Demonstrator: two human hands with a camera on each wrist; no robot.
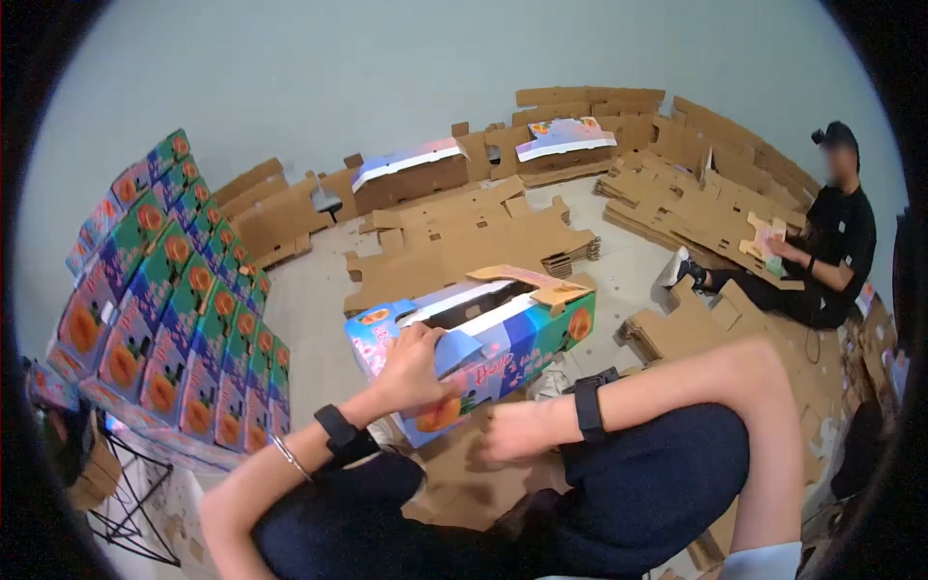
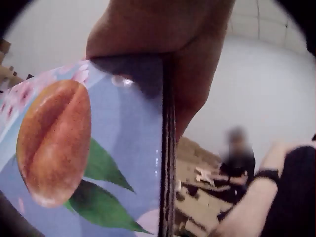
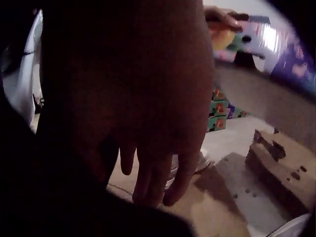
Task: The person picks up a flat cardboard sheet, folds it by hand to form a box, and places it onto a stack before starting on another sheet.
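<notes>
At the left, green-and-purple fruit-printed cardboard boxes (image 1: 159, 319) stand stacked. The left hand (image 1: 414, 369) grips the near upper edge of a long, glossy blue, purple and green cardboard carton (image 1: 503, 353), which sits before the knees with an opening in its top. The right hand (image 1: 522, 430) hangs open beside the carton's lower front, fingers loose. Farther right, a black-clad person (image 1: 839, 232) sits holding printed cardboard (image 1: 768, 242).

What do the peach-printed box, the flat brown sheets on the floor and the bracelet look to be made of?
Box: likely printed cardboard, glossy; light glints off it and its edge looks layered.
Flat brown sheets: apparently plain matte cardboard, with cut slots.
Bracelet: silvery and shiny, perhaps metal.
</notes>
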